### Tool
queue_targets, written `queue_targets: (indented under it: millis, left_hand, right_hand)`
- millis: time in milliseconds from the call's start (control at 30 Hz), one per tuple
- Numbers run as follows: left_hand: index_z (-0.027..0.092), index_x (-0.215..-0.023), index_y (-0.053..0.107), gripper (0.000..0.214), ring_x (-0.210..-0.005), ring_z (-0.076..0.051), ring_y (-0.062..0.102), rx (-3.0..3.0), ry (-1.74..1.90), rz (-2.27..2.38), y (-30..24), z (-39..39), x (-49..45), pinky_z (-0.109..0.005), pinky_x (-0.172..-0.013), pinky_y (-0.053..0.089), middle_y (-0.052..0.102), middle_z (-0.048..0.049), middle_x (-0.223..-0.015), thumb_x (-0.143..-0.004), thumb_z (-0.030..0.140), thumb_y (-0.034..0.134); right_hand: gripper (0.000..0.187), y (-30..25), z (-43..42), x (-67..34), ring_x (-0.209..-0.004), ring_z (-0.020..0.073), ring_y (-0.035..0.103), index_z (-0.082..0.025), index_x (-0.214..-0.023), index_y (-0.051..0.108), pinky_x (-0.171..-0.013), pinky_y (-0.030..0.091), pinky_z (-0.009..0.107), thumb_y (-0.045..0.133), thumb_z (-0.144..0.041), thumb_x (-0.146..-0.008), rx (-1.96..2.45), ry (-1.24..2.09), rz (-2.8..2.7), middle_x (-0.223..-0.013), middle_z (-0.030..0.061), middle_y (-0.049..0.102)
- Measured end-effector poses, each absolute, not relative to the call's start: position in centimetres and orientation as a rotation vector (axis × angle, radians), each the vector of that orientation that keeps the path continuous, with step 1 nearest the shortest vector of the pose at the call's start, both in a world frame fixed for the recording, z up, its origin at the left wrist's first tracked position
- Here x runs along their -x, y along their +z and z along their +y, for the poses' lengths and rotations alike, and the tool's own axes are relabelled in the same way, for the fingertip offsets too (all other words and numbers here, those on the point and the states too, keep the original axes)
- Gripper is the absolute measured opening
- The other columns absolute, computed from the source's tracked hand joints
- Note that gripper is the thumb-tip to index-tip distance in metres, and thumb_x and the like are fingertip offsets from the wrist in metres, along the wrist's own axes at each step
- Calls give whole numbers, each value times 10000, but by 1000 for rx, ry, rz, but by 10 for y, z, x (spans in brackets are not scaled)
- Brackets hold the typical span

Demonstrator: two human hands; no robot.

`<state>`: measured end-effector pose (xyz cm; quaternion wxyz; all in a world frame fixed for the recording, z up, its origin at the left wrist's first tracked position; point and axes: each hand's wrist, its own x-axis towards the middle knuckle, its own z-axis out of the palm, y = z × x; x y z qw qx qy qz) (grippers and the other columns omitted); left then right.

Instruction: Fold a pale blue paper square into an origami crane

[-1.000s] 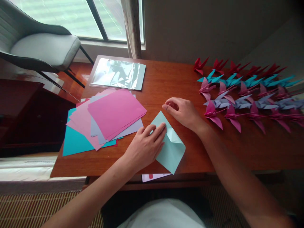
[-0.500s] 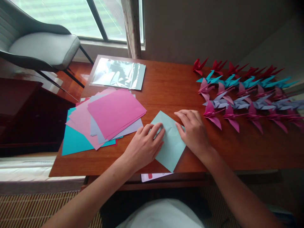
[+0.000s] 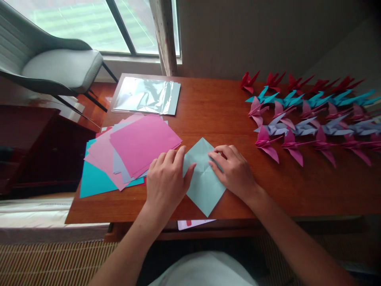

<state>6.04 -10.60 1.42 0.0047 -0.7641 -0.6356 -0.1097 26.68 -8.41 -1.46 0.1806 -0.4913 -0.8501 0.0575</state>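
A pale green square of origami paper lies flat near the table's front edge, one corner pointing toward me. Crease lines cross near its middle. My left hand is at the paper's left corner, thumb apart from the fingers and reaching over the sheet. On the right side, my right hand rests with its thumb and fingertips on the paper, the fingers apart. The paper's left and right corners are partly hidden by the hands.
Loose coloured sheets overlap at the left. Behind them lies a clear-wrapped pack of pale paper. Rows of folded paper cranes stand on the right of the wooden table. A grey chair is by the window.
My left hand has moved left off the paper's middle and spread its thumb. The paper has turned slightly and shifted left. My right hand has slid further onto it.
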Motion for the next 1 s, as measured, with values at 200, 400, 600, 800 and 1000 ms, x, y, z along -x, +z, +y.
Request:
queue_targets:
  millis: [200, 400, 600, 800, 1000]
  left_hand:
    - [221, -1179, 659, 251, -784, -216, 683, 2389, -405, -2191, 19, -102, -72, -319, -582, 428, 712, -45, -994, -956, 291, 566]
    - [210, -1141, 677, 226, -822, -198, 691, 2340, -670, -2110, 10, -117, -86, -300, -683, 496, 725, -51, -966, -983, 235, 518]
    - [191, -1270, 633, 315, -995, -230, 709, 2297, -793, -1996, -1, -130, -82, -342, -869, 544, 750, -95, -1124, -985, 175, 500]
    - [194, -1292, 588, 327, -924, -193, 742, 2297, -1053, -2073, -3, -131, -85, -315, -844, 568, 769, -70, -1123, -969, 207, 546]
    - [183, -1329, 566, 355, -1048, -228, 708, 2331, -997, -2149, -2, -132, -89, -362, -914, 561, 740, -102, -1176, -980, 219, 514]
  right_hand:
    - [370, -15, -86, -265, -1005, 265, 532, -200, -1333, 621, -877, 483, 395, 462, -206, -998, 1411, 138, -2455, -1157, 118, 632]
    - [480, -8, -85, -258, -1016, 285, 526, -204, -1416, 545, -841, 494, 409, 512, -176, -938, 1482, 147, -2529, -1155, 129, 606]
    - [499, -1, -79, -251, -983, 283, 536, -210, -1423, 533, -770, 499, 398, 521, -188, -925, 1542, 139, -2564, -1095, 129, 603]
    - [499, 3, -74, -246, -966, 282, 548, -222, -1440, 520, -704, 494, 378, 505, -216, -941, 1596, 152, -2575, -1057, 127, 610]
    - [494, 0, -75, -248, -960, 274, 541, -217, -1439, 527, -721, 495, 376, 512, -226, -945, 1583, 166, -2561, -1048, 124, 608]
